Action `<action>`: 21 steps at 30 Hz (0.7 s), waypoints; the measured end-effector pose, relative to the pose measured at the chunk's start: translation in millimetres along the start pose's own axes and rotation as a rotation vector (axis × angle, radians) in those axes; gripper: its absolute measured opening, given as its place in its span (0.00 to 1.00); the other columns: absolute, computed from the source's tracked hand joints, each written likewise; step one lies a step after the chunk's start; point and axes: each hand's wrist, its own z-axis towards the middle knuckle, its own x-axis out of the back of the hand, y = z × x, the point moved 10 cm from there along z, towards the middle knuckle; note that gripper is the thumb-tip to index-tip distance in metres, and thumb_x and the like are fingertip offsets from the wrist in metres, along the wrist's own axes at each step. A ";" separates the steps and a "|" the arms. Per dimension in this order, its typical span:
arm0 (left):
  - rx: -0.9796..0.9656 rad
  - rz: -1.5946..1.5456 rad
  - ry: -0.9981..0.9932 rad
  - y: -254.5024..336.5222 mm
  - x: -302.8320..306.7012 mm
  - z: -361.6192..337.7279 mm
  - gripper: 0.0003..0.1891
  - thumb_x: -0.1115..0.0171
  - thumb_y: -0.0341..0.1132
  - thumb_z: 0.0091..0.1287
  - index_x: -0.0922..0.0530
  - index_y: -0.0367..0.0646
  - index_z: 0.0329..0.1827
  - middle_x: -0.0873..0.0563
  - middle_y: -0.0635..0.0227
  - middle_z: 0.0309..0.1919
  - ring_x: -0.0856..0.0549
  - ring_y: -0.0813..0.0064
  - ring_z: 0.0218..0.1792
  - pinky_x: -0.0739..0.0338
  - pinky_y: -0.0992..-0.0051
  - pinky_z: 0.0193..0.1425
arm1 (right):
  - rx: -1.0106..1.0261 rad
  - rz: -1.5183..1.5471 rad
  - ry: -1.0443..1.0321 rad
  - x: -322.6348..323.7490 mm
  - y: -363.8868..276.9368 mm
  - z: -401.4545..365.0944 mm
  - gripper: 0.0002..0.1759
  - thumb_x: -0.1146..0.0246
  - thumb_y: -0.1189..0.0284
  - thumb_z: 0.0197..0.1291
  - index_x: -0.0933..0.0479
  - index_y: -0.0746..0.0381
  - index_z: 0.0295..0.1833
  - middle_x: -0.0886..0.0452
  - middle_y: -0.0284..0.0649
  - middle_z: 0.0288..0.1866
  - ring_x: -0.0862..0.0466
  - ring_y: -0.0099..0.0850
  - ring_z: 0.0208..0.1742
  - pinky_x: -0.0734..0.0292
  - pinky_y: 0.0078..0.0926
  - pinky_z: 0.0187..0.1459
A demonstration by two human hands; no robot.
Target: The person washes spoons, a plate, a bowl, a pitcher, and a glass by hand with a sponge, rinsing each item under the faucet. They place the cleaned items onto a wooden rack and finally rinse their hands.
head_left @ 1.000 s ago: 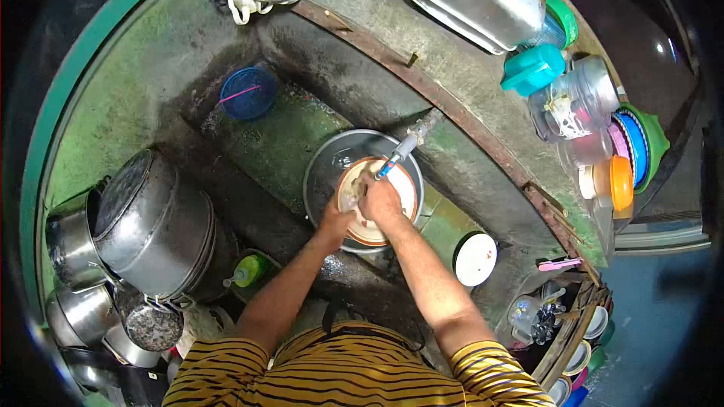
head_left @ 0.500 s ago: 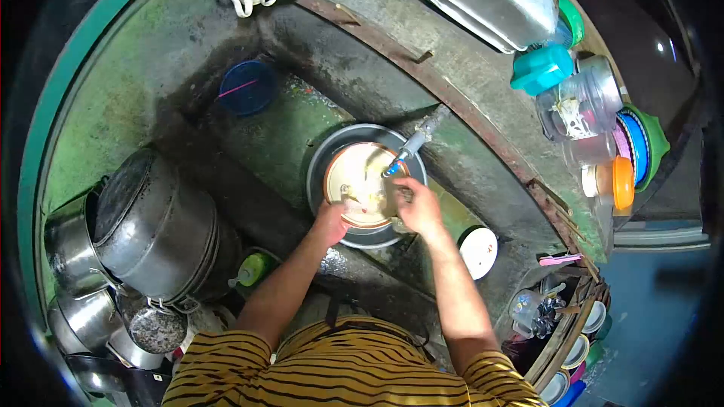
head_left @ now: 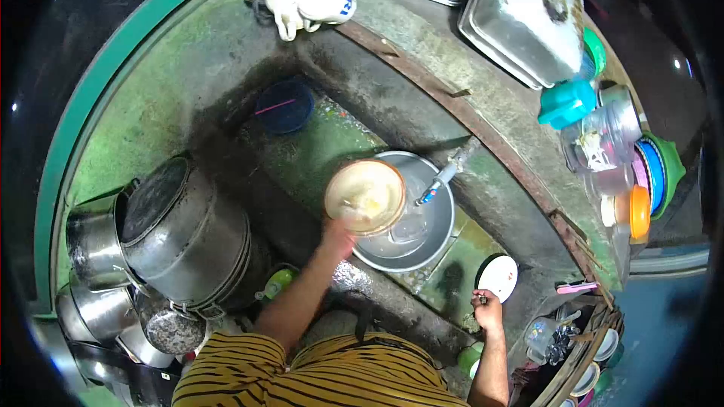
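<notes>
Basin (head_left: 366,194), cream, orange-rimmed, partly over grey tub (head_left: 442,234), near edge gripped by left hand (head_left: 338,237); right hand (head_left: 486,308) curled, contents unclear, near white plate (head_left: 499,276).

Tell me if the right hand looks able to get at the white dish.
Probably yes: the right hand is by the near edge of the white dish, with nothing visible between them. Can't tell whether its fingers are free.

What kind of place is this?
Looks like a kitchen washing-up area: a tap over a water-filled basin, a plate held at it, and big pots stacked beside.
</notes>
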 end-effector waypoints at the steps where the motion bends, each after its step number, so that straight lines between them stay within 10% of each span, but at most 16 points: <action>1: -0.016 -0.058 -0.033 11.0 35.2 46.7 0.24 0.48 0.24 0.62 0.29 0.39 0.64 0.21 0.55 0.57 0.19 0.55 0.58 0.16 0.56 0.56 | 0.014 0.000 0.023 6.2 0.5 -8.4 0.07 0.34 0.75 0.61 0.17 0.64 0.44 0.16 0.37 0.33 0.18 0.26 0.37 0.23 0.27 0.45; 5: -0.175 -0.090 0.154 163.2 -43.2 74.0 0.21 0.47 0.27 0.67 0.30 0.36 0.64 0.24 0.52 0.61 0.23 0.55 0.61 0.18 0.54 0.57 | -0.029 -0.027 0.066 14.8 35.0 -28.3 0.07 0.35 0.76 0.60 0.18 0.64 0.44 0.17 0.35 0.32 0.19 0.25 0.36 0.24 0.26 0.43; 9: -0.209 -0.105 0.366 192.2 -47.4 74.6 0.25 0.46 0.22 0.64 0.32 0.36 0.66 0.27 0.51 0.64 0.27 0.54 0.66 0.20 0.50 0.62 | -0.061 0.042 0.107 13.9 60.8 -29.8 0.08 0.39 0.79 0.58 0.19 0.68 0.43 0.17 0.34 0.33 0.20 0.23 0.36 0.25 0.24 0.42; 15: -0.120 0.153 0.148 99.5 -41.4 25.8 0.30 0.50 0.18 0.56 0.34 0.36 0.66 0.23 0.53 0.55 0.19 0.47 0.53 0.15 0.52 0.55 | -0.160 0.080 0.097 18.4 44.1 -52.2 0.08 0.39 0.77 0.59 0.19 0.67 0.44 0.17 0.36 0.34 0.20 0.24 0.37 0.25 0.25 0.42; 21: 0.179 0.287 0.037 -30.7 -16.6 16.2 0.30 0.46 0.18 0.58 0.33 0.37 0.67 0.25 0.49 0.61 0.23 0.51 0.63 0.22 0.49 0.63 | -0.141 0.160 0.136 34.1 41.9 -66.2 0.09 0.36 0.74 0.62 0.18 0.64 0.47 0.18 0.33 0.33 0.23 0.22 0.36 0.27 0.24 0.40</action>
